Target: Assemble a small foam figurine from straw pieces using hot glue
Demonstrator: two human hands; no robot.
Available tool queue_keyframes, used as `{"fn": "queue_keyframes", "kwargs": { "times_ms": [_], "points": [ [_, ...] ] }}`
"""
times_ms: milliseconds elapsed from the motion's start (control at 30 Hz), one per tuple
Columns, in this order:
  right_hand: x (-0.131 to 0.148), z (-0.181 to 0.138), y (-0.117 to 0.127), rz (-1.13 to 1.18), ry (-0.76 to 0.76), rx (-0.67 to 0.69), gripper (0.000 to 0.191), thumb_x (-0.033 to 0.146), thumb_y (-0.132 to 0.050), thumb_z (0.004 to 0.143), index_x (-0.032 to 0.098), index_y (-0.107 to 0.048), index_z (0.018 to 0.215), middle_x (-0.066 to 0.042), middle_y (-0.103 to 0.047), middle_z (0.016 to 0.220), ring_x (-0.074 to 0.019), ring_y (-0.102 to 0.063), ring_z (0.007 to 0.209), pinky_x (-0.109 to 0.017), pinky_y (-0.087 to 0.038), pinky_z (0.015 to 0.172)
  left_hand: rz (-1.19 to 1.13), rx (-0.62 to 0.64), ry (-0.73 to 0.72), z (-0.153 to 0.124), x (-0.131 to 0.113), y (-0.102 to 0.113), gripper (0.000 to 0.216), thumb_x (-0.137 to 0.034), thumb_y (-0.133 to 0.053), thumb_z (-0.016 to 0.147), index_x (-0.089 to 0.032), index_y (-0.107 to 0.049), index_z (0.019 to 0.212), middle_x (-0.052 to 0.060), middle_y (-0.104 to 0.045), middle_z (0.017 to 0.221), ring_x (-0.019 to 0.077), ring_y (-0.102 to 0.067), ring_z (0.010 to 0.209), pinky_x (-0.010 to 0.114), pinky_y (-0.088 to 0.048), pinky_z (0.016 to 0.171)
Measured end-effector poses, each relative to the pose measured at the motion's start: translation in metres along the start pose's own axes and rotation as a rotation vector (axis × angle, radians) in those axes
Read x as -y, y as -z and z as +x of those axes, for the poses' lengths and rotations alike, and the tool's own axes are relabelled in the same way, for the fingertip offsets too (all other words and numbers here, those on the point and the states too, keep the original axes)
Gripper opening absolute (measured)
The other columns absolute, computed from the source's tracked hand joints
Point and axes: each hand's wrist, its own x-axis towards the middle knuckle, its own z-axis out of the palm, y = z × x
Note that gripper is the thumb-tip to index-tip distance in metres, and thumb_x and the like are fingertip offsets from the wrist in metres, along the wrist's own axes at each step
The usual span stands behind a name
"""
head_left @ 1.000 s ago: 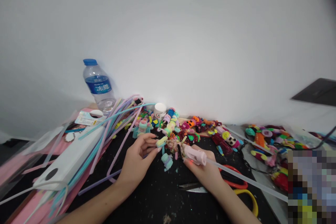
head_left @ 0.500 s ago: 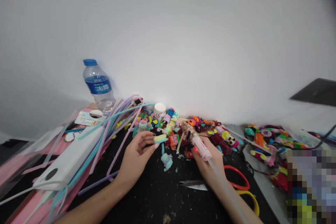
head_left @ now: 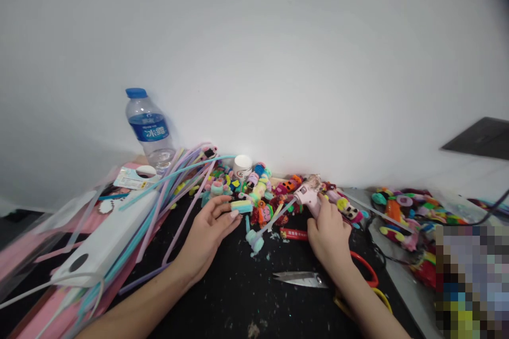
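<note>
Between the thumb and fingers of my left hand (head_left: 212, 225) is a short yellow-and-blue fuzzy pipe cleaner piece (head_left: 242, 206). My right hand (head_left: 331, 230) grips the handle of a pale pink hot glue gun (head_left: 309, 196). Its tip points up toward the wall. A translucent glue stick (head_left: 276, 217) juts from the gun's rear, down toward a small light-blue fuzzy figure (head_left: 254, 241) on the black surface. Scissors (head_left: 300, 278) lie below my right hand, with red and yellow handles partly behind the forearm.
Colourful fuzzy figures (head_left: 260, 190) crowd the wall beside a white cup (head_left: 242, 167). At left lie long pipe cleaners (head_left: 167, 190), a white box (head_left: 107, 233) and a water bottle (head_left: 149, 127). More figures (head_left: 397, 212) are heaped at right. A red strip (head_left: 294, 234) lies near the gun.
My right hand has turned the glue gun, so its rear and glue stick now point left instead of toward me. The scissors' blades show more. My left hand keeps the pipe cleaner piece, slightly higher.
</note>
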Motion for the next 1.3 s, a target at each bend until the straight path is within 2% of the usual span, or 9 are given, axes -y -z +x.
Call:
{"fn": "queue_keyframes", "kwargs": {
  "times_ms": [167, 233, 300, 400, 467, 600, 767, 967, 1300],
  "points": [
    [0.003, -0.001, 0.005, 0.017, -0.005, -0.097, 0.050, 0.020, -0.043, 0.078, 0.013, -0.041, 0.127, -0.017, -0.046, 0.116, -0.0365, -0.046, 0.104, -0.052, -0.039, 0.082, -0.084, 0.028, 0.058, 0.000, 0.001, 0.002, 0.030, -0.017, -0.069, 0.075, -0.021, -0.056, 0.102, 0.000, -0.060, 0.090, 0.0121, -0.058, 0.086, 0.039, -0.045, 0.093],
    [0.007, -0.006, 0.009, 0.115, 0.097, -0.213, 0.047, 0.019, -0.044, 0.077, 0.013, -0.042, 0.124, -0.017, -0.045, 0.117, -0.0354, -0.044, 0.106, -0.051, -0.039, 0.083, -0.108, 0.038, 0.086, 0.001, 0.002, 0.003, 0.029, -0.016, -0.068, 0.076, -0.022, -0.057, 0.102, 0.000, -0.060, 0.090, 0.0120, -0.058, 0.085, 0.041, -0.045, 0.092],
    [0.013, -0.014, 0.012, 0.275, 0.314, -0.282, 0.042, 0.016, -0.044, 0.078, 0.014, -0.043, 0.120, -0.015, -0.048, 0.113, -0.0312, -0.044, 0.105, -0.048, -0.039, 0.086, -0.128, 0.052, 0.109, 0.002, 0.002, 0.002, 0.029, -0.015, -0.067, 0.077, -0.022, -0.057, 0.103, 0.000, -0.060, 0.090, 0.0122, -0.058, 0.085, 0.042, -0.045, 0.092],
    [0.028, -0.031, 0.016, 0.484, 0.697, -0.071, 0.040, 0.010, -0.044, 0.079, 0.018, -0.044, 0.118, -0.010, -0.055, 0.108, -0.0243, -0.047, 0.101, -0.040, -0.040, 0.088, -0.143, 0.071, 0.137, 0.002, 0.003, 0.002, 0.029, -0.014, -0.066, 0.079, -0.023, -0.057, 0.105, 0.000, -0.060, 0.093, 0.0127, -0.057, 0.087, 0.045, -0.045, 0.092],
    [0.038, -0.041, 0.018, 0.489, 0.793, 0.101, 0.045, 0.009, -0.044, 0.080, 0.019, -0.043, 0.123, -0.008, -0.055, 0.115, -0.0231, -0.045, 0.103, -0.039, -0.039, 0.090, -0.151, 0.086, 0.150, 0.002, 0.004, 0.002, 0.028, -0.013, -0.065, 0.080, -0.023, -0.057, 0.105, 0.001, -0.060, 0.096, 0.0128, -0.057, 0.088, 0.046, -0.045, 0.093],
    [0.050, -0.049, 0.018, 0.401, 0.767, 0.252, 0.043, 0.012, -0.047, 0.082, 0.021, -0.046, 0.124, -0.006, -0.057, 0.117, -0.0245, -0.043, 0.103, -0.041, -0.039, 0.088, -0.160, 0.113, 0.167, 0.000, 0.004, 0.003, 0.027, -0.013, -0.064, 0.080, -0.024, -0.057, 0.105, 0.001, -0.060, 0.097, 0.0130, -0.057, 0.089, 0.046, -0.045, 0.093],
    [0.054, -0.049, 0.015, 0.301, 0.684, 0.265, 0.034, 0.020, -0.048, 0.086, 0.023, -0.051, 0.119, -0.007, -0.056, 0.112, -0.0254, -0.043, 0.100, -0.041, -0.038, 0.083, -0.153, 0.086, 0.132, 0.000, 0.003, 0.002, 0.027, -0.013, -0.064, 0.080, -0.023, -0.058, 0.104, 0.001, -0.061, 0.095, 0.0124, -0.057, 0.088, 0.043, -0.045, 0.093],
    [0.057, -0.052, 0.012, 0.268, 0.694, 0.269, 0.021, 0.022, -0.051, 0.085, 0.023, -0.057, 0.105, -0.005, -0.052, 0.123, -0.0281, -0.039, 0.107, -0.043, -0.033, 0.087, -0.098, 0.045, 0.043, 0.001, 0.003, 0.001, 0.030, -0.014, -0.067, 0.078, -0.022, -0.056, 0.105, 0.000, -0.060, 0.093, 0.0125, -0.058, 0.089, 0.035, -0.047, 0.091],
    [0.061, -0.059, 0.004, 0.298, 0.872, 0.257, 0.020, 0.010, -0.049, 0.086, 0.022, -0.056, 0.102, -0.002, -0.063, 0.098, -0.0227, -0.046, 0.095, -0.041, -0.032, 0.080, 0.015, -0.037, -0.055, 0.000, -0.001, -0.003, 0.036, -0.019, -0.073, 0.070, -0.020, -0.056, 0.101, -0.002, -0.061, 0.086, 0.0121, -0.057, 0.084, 0.025, -0.048, 0.078]
  ]
}}
